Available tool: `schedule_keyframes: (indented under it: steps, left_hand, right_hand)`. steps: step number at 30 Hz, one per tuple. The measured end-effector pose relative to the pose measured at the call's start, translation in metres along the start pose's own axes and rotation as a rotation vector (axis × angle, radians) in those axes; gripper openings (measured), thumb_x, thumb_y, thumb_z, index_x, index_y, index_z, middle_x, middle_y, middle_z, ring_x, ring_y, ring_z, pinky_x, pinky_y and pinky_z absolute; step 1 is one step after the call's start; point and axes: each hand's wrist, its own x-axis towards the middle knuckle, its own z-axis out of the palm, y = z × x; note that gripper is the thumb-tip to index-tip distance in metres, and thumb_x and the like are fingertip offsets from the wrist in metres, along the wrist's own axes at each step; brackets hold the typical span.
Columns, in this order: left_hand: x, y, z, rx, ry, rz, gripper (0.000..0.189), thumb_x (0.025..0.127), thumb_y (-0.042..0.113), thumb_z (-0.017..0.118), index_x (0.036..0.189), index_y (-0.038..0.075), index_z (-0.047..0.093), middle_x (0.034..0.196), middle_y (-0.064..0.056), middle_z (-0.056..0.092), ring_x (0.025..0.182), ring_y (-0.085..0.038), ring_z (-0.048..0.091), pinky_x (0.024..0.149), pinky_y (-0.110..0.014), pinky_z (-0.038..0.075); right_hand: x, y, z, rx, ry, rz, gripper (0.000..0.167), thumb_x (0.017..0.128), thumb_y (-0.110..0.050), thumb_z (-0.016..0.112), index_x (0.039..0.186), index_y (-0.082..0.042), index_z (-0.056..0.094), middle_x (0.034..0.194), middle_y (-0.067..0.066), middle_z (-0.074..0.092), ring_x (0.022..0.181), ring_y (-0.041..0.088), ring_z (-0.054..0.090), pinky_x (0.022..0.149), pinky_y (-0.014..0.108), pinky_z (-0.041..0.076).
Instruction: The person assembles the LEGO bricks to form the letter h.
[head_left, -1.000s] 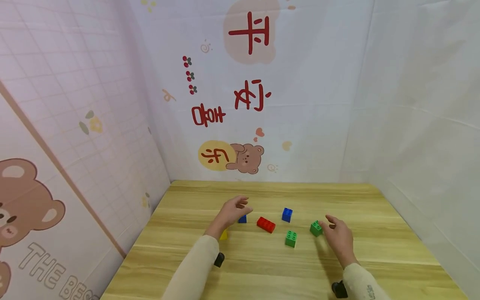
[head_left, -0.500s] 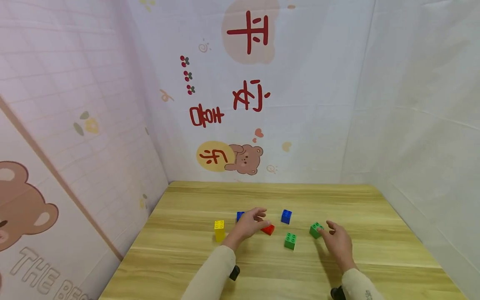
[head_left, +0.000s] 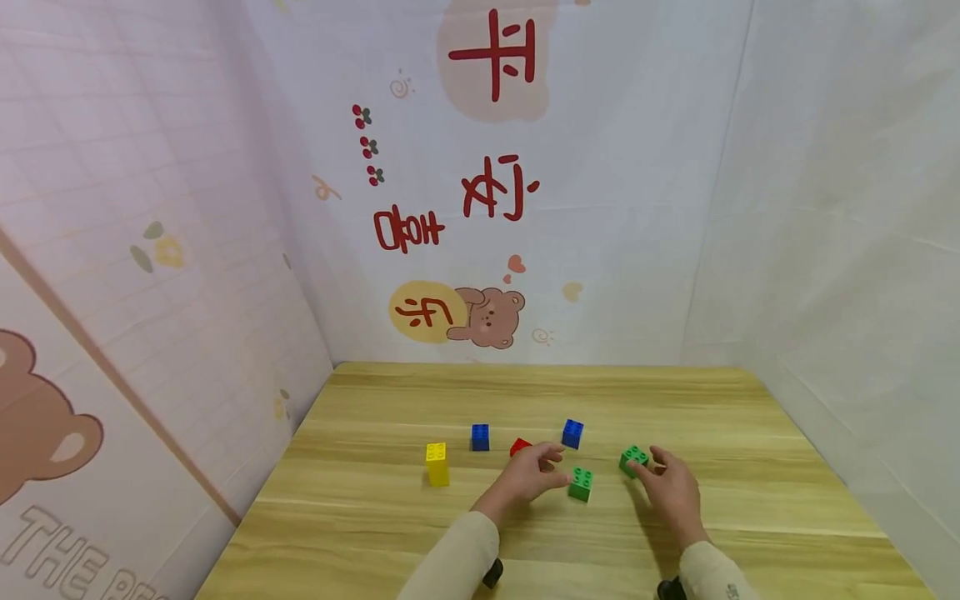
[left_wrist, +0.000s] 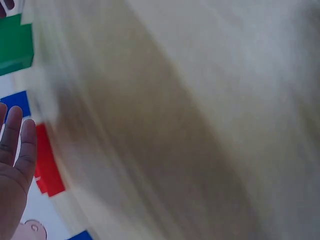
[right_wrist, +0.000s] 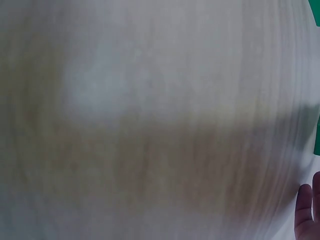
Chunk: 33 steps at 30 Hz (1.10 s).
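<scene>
My left hand [head_left: 527,475] hovers over the table with relaxed fingers, its thumb tip right beside the left green brick [head_left: 581,485]. Behind that hand, a red brick [head_left: 519,447] is mostly covered in the head view; the left wrist view shows more of the red brick [left_wrist: 50,162] beyond the fingers [left_wrist: 27,142]. My right hand [head_left: 672,490] is at the other green brick [head_left: 633,460], its thumb overlapping the brick's near right side and its fingers loosely bent. At the right wrist view's edge, fingertips [right_wrist: 303,205] show below a green brick [right_wrist: 317,140].
A blue brick [head_left: 572,433] lies behind the green ones, and another blue brick [head_left: 480,437] is farther left. At left stands a tall yellow block [head_left: 437,464]. The wooden table [head_left: 390,533] meets a printed cloth wall [head_left: 622,250] at the back.
My left hand has moved right and toward me, past the blue and red bricks to the left green brick, uncovering the yellow block and left blue brick. My right hand has barely shifted.
</scene>
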Motion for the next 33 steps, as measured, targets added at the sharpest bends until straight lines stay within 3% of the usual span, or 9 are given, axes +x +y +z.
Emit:
schedule_keyframes:
  steps: [12,17,22,33]
  left_hand:
    - [0.007,-0.005,0.02,-0.013,-0.03,-0.053,0.056,0.086,0.025,0.079,0.137,0.014,0.06,0.12,0.004,0.065,0.11,-0.021,0.061,0.088,-0.035,0.053]
    - [0.008,-0.005,0.022,-0.009,-0.043,-0.026,0.051,0.086,0.02,0.079,0.133,0.009,0.062,0.113,0.006,0.065,0.107,-0.023,0.063,0.085,-0.032,0.053]
    - [0.006,-0.005,0.023,0.008,-0.039,-0.005,0.041,0.087,0.015,0.078,0.125,0.006,0.067,0.106,0.006,0.067,0.098,-0.017,0.063,0.084,-0.028,0.052]
    - [0.0,-0.008,0.02,0.05,-0.009,-0.016,0.031,0.086,0.013,0.079,0.116,0.01,0.07,0.1,0.008,0.067,0.091,-0.01,0.062,0.083,-0.029,0.052]
  right_hand:
    - [0.003,0.005,0.008,-0.014,0.02,0.01,0.06,0.097,-0.029,0.066,0.137,0.012,0.047,0.134,0.036,0.05,0.117,0.049,0.054,0.092,0.058,0.046]
    - [0.002,0.005,0.009,-0.018,0.041,-0.016,0.053,0.097,-0.024,0.065,0.134,0.011,0.052,0.128,0.033,0.056,0.113,0.047,0.058,0.091,0.059,0.046]
    - [-0.002,0.001,0.008,-0.018,0.036,-0.051,0.051,0.097,-0.022,0.066,0.135,0.01,0.052,0.124,0.031,0.061,0.111,0.046,0.06,0.091,0.059,0.047]
    - [-0.012,-0.005,0.009,0.003,-0.034,-0.081,0.049,0.096,-0.019,0.067,0.133,0.01,0.055,0.121,0.029,0.063,0.108,0.042,0.063,0.089,0.053,0.05]
